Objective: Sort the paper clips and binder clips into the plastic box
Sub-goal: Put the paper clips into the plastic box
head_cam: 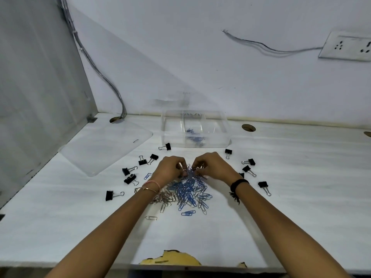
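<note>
A heap of blue and silver paper clips (187, 192) lies on the white table in front of me. My left hand (169, 167) and my right hand (212, 165) meet at the far edge of the heap, each with fingers pinched on paper clips. Black binder clips (129, 178) lie scattered left and right (249, 169) of the heap. The clear plastic box (195, 128) stands behind my hands, divided into compartments, with a few blue paper clips in its middle part.
The box's clear lid (104, 149) lies flat at the left. A grey partition (36, 87) walls the left side. Cable holes (248, 127) open near the back wall. The table's front edge is chipped (170, 257).
</note>
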